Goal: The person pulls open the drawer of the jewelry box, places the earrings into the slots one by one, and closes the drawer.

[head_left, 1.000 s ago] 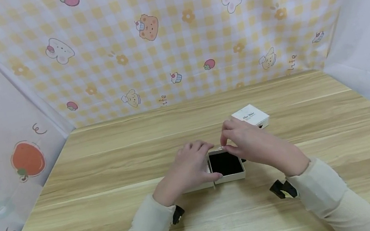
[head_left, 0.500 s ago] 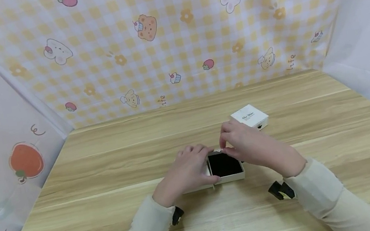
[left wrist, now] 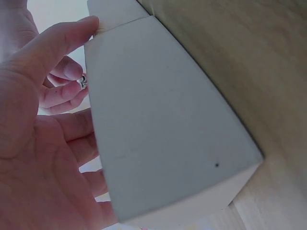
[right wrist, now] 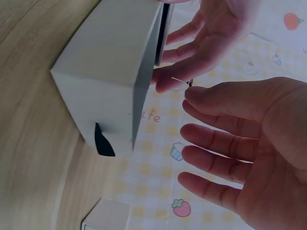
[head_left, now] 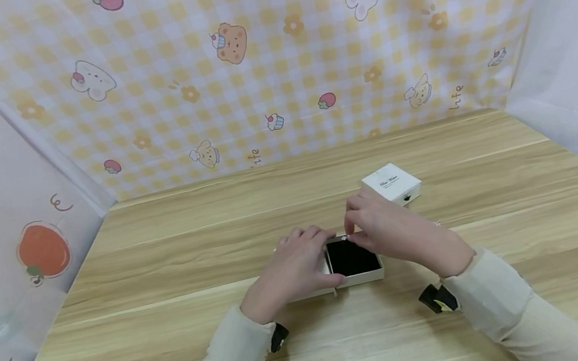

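Note:
A small cream box (head_left: 357, 277) with a black lining lies open on the wooden table (head_left: 174, 252). My left hand (head_left: 295, 264) grips its left part, fingers over the top and thumb at the front. My right hand (head_left: 387, 226) pinches a tiny silvery piece (head_left: 345, 238) over the box's far rim. In the left wrist view the box's plain side (left wrist: 163, 124) fills the frame, and the silvery piece (left wrist: 82, 81) shows between fingertips. The right wrist view has the piece (right wrist: 190, 83) at my thumb and forefinger beside the box (right wrist: 112, 72).
A second, closed white box (head_left: 391, 183) with small print on its lid sits just beyond my right hand, also seen as a white box (right wrist: 108, 216) low in the right wrist view. Patterned cloth walls (head_left: 268, 61) enclose the table at the back and sides.
My right hand with the silvery piece has sunk slightly closer to the box's far rim. The left hand and the box have stayed put.

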Action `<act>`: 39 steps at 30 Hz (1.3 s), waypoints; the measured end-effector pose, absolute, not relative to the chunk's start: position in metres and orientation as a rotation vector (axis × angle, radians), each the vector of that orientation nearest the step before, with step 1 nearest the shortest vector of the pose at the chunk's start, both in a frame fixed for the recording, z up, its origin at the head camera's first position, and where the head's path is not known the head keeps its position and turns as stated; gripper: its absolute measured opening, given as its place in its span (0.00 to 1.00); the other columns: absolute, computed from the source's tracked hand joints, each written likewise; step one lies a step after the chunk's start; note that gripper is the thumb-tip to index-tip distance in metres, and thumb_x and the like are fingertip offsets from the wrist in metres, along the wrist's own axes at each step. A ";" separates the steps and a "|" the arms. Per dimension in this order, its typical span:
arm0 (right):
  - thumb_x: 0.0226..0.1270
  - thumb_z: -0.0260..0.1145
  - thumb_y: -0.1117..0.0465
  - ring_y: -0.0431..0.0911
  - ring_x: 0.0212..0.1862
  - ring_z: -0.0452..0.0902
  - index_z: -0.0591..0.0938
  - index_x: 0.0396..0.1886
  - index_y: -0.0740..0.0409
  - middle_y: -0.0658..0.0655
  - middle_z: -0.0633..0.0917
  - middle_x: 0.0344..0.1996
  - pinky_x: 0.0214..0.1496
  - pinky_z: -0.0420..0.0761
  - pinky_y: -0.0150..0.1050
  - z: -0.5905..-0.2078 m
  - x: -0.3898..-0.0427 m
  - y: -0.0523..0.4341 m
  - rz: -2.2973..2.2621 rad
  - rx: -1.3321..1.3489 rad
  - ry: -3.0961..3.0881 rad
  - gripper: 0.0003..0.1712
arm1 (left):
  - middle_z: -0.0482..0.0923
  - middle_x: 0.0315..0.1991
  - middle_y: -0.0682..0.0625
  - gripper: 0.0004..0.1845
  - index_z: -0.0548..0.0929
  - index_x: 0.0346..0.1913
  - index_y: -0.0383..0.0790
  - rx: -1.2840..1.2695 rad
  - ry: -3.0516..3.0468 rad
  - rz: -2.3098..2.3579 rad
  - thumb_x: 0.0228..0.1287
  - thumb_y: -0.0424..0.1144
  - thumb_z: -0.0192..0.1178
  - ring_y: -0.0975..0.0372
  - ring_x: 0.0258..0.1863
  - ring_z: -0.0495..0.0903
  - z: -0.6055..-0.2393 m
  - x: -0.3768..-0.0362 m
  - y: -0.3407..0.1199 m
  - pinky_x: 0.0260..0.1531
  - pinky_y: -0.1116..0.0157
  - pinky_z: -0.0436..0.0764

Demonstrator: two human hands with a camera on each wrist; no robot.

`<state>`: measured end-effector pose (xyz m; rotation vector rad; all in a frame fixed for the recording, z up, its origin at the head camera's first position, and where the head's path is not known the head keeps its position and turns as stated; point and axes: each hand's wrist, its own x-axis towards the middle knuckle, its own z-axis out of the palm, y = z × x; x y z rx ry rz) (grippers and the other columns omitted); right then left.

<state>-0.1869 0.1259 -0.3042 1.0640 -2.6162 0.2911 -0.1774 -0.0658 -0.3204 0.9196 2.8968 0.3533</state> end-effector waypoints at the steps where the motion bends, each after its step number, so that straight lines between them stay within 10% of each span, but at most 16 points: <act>1: 0.52 0.68 0.67 0.46 0.37 0.69 0.82 0.22 0.56 0.50 0.77 0.27 0.41 0.72 0.38 -0.305 -0.187 0.126 0.289 1.064 -2.619 0.04 | 0.72 0.58 0.52 0.39 0.71 0.63 0.45 0.921 2.898 0.349 0.49 0.60 0.65 0.55 0.56 0.69 -0.321 -0.177 -0.066 0.56 0.52 0.67; 39: 0.53 0.69 0.63 0.46 0.38 0.69 0.80 0.19 0.53 0.50 0.78 0.31 0.44 0.72 0.39 -0.324 -0.193 0.120 0.202 1.038 -2.708 0.07 | 0.72 0.58 0.53 0.37 0.71 0.63 0.46 0.922 2.898 0.356 0.51 0.59 0.65 0.56 0.57 0.68 -0.320 -0.176 -0.065 0.54 0.53 0.67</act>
